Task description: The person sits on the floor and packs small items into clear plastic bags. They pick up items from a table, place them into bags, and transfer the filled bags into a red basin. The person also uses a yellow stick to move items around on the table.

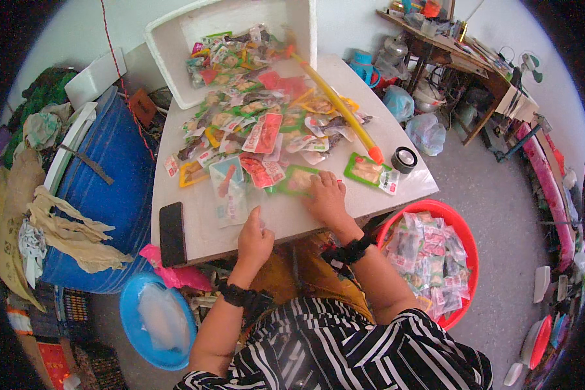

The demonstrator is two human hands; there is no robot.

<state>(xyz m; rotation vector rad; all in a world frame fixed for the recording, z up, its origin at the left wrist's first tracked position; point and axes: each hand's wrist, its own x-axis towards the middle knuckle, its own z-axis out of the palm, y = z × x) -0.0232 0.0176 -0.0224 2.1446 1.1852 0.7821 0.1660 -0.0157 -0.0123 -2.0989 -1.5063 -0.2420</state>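
Observation:
My right hand (326,200) reaches over the table's near side, its fingers on the edge of a green-edged food packet (296,181) that is blurred by motion. My left hand (255,235) is held at the near edge with its thumb up and its other fingers curled; whatever they hold, if anything, is hidden. Beside it lies a clear bag (229,207) with a pale blue packet and a red print. Red packets (262,172) lie just beyond my hands. A pile of mixed small packets (240,123) spreads back into a white foam box (169,62) tipped on its side.
A yellow stick (341,107) with orange ends, a green-edged packet (369,171) and a black round tin (404,159) lie at the right. A black phone (172,234) rests at the left edge. A red basin (472,253) of packets and a blue basin (130,325) flank me. A blue barrel (104,188) stands left.

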